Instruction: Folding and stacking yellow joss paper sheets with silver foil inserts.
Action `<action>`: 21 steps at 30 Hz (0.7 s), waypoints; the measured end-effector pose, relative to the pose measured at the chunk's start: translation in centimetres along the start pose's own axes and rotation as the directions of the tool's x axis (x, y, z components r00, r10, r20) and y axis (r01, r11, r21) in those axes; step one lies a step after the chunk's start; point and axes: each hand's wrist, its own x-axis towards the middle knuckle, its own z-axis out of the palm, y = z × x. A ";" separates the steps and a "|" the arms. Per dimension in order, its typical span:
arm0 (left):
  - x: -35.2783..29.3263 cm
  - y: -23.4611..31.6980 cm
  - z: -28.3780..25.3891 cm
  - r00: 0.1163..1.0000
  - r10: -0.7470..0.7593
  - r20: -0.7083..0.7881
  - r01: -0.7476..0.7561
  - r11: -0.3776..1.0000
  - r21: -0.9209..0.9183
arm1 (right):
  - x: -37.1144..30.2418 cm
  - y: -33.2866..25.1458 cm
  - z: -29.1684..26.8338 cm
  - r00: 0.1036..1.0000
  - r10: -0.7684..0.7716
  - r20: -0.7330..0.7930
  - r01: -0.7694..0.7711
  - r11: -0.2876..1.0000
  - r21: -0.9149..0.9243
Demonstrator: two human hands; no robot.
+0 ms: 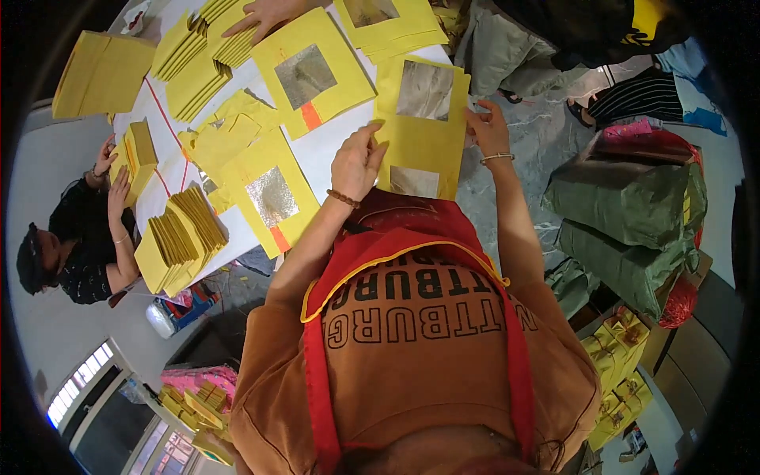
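Note:
A long yellow sheet of joss paper (421,144) with two silver foil squares lies at the table edge right in front of me. My left hand (358,162) holds its left edge, fingers curled and a beaded bracelet on the wrist. At the opposite edge, my right hand (488,131) grips the paper between thumb and fingers. Left of my left hand lies a stack of joss paper (315,79) with a foil square and an orange strip. A similar yellow piece (257,170) sits nearer, beside my left forearm.
Folded yellow bundles (180,241) stand on the white table (158,170), with crumpled yellow paper (229,127) among them. A co-worker (79,237) handles a bundle at the left. Another person's hand (265,14) rests on bundles at the far side. Large green-grey bags (625,198) stand at the right.

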 end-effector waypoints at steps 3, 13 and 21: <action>0.3 0.7 0.5 0.976 -0.206 0.074 0.213 0.972 -0.098 | -0.1 0.0 -0.1 0.999 -0.038 0.014 0.038 0.998 -0.059; -0.3 1.0 0.8 0.995 0.064 0.080 -0.047 0.979 -0.197 | 0.2 -2.7 -1.0 0.937 0.187 0.296 -0.264 0.933 0.245; 2.5 4.3 -1.6 0.966 0.099 -0.238 -0.149 0.967 -0.204 | -2.5 -4.9 -3.1 0.920 -0.122 0.372 -0.134 0.793 0.594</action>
